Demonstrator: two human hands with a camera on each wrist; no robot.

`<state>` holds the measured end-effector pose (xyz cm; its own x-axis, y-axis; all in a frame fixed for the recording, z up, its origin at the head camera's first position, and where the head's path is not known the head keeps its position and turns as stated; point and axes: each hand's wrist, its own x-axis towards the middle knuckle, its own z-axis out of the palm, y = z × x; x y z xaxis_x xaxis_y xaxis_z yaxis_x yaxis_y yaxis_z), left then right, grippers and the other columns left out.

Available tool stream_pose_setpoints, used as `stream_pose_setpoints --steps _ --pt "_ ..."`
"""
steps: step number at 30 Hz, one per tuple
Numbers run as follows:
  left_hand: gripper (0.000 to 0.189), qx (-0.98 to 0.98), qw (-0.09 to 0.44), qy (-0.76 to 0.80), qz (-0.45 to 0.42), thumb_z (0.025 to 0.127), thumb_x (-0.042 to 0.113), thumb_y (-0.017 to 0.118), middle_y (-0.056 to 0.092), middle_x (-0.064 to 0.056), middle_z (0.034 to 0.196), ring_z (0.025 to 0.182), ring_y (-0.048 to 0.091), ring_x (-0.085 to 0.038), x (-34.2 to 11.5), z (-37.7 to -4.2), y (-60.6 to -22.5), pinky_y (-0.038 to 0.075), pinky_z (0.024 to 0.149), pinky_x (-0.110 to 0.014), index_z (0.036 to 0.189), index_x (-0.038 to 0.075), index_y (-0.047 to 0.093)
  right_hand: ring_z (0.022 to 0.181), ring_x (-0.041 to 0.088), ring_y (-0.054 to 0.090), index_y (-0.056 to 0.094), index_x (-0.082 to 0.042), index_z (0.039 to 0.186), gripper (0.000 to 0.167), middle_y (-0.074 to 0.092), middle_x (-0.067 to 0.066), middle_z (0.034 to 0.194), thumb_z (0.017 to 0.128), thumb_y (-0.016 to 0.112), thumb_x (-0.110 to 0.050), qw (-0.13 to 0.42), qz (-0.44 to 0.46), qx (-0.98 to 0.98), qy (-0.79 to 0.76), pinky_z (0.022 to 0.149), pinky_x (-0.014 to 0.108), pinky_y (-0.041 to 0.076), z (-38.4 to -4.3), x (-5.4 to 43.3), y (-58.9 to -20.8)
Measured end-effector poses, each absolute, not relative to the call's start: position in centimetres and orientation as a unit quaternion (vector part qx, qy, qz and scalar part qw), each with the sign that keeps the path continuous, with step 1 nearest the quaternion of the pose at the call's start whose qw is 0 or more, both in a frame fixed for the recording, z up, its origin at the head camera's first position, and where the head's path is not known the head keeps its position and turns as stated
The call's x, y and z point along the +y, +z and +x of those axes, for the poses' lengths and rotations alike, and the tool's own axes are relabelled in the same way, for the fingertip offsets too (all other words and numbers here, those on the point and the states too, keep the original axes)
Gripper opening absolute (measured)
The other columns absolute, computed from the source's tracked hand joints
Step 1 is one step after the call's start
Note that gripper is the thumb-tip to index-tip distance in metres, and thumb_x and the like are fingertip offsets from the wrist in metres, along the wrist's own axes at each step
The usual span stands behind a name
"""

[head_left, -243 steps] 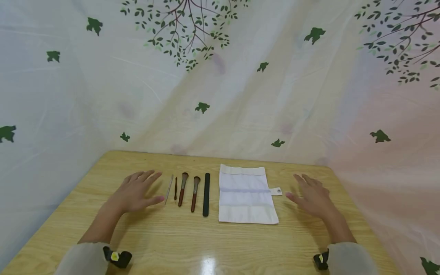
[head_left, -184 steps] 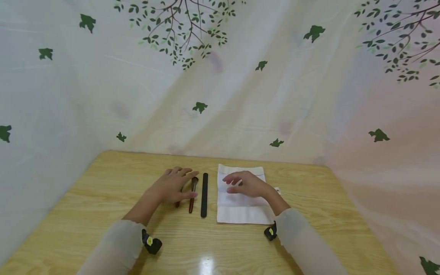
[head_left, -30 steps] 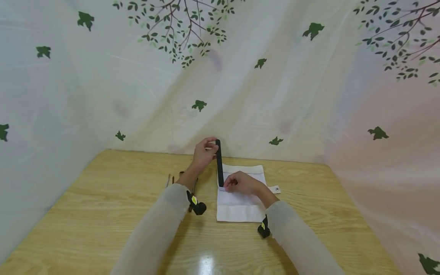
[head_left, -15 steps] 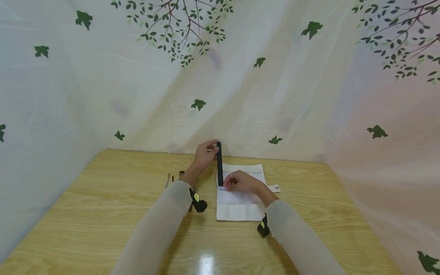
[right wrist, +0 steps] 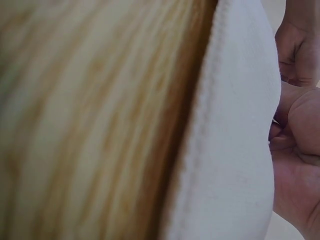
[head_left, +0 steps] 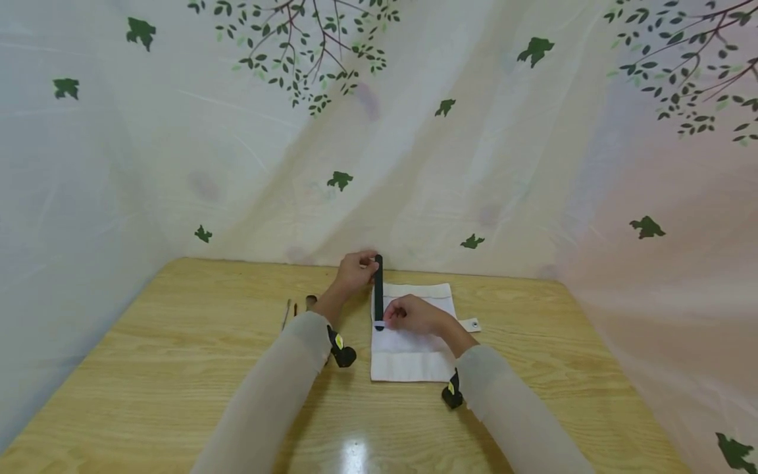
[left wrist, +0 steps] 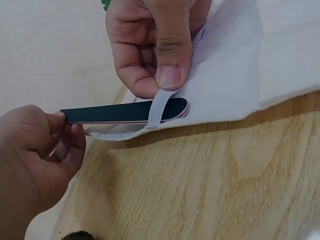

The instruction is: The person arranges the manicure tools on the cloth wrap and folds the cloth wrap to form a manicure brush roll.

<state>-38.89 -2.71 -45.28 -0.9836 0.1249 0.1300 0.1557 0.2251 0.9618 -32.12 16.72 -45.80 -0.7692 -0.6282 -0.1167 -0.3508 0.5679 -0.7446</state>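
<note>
A black nail file with a thin pink-and-white edge lies over the left side of a white cloth tool roll. My left hand pinches the file's far end between thumb and fingers. Its rounded near end passes under a white elastic band and shows on the other side in the left wrist view. My right hand pinches that band between thumb and forefinger, lifting it off the cloth. In the right wrist view, the cloth's stitched edge fills the middle and the fingers show only partly.
Left of the roll lie a slim silver tool, a thin dark-handled tool and a brush, with my left forearm covering part of this row. A snap strap sticks out right. A printed curtain hangs behind the table.
Earlier, both hands were apart and the nail file lay on the table. My left hand brought it to the roll; in the last second it slid toward me, its tip emerging through the band.
</note>
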Motion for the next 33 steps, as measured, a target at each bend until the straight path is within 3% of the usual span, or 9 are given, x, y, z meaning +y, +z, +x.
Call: stream_pose_setpoints --steps 10,19,28,33 --pt "0.034 -0.789 -0.008 -0.608 -0.094 0.100 -0.001 0.062 0.068 -0.024 0.112 0.071 0.062 -0.014 -3.07 -38.62 -45.33 0.057 0.065 -0.025 0.134 -0.003 0.064 0.083 0.012 0.056 0.072 -0.006 0.099 0.007 0.066 -0.002 0.089 0.099 0.065 -0.003 0.189 -0.281 0.866 -0.367 0.078 0.028 0.047 -32.47 16.65 -46.15" --pt "0.032 -0.798 -0.029 -0.596 -0.083 0.098 0.001 0.065 0.071 -0.024 0.107 0.065 0.065 -0.015 -3.30 -38.37 -45.45 0.053 0.059 -0.024 0.129 -0.004 0.066 0.084 0.013 0.055 0.070 -0.005 0.099 0.006 0.065 -0.001 0.090 0.100 0.065 -0.003 0.195 -0.275 0.866 -0.368 0.079 0.028 0.047 -32.35 16.49 -45.91" --pt "0.031 -0.793 -0.056 -0.601 -0.083 0.099 0.001 0.065 0.070 -0.022 0.111 0.078 0.067 -0.020 -3.64 -38.18 -45.20 0.058 0.068 -0.028 0.130 -0.004 0.064 0.085 0.014 0.055 0.069 -0.003 0.099 0.010 0.066 0.001 0.092 0.100 0.060 0.001 0.207 -0.260 0.860 -0.387 0.080 0.029 0.046 -32.15 16.50 -45.81" --pt "0.030 -0.787 -0.071 -0.606 -0.092 0.099 0.000 0.064 0.069 -0.022 0.111 0.078 0.066 -0.018 -3.77 -38.28 -45.25 0.058 0.067 -0.027 0.128 -0.005 0.064 0.087 0.015 0.055 0.068 -0.003 0.100 0.012 0.065 0.002 0.094 0.100 0.057 0.001 0.221 -0.249 0.857 -0.393 0.082 0.030 0.045 -31.97 16.35 -45.67"
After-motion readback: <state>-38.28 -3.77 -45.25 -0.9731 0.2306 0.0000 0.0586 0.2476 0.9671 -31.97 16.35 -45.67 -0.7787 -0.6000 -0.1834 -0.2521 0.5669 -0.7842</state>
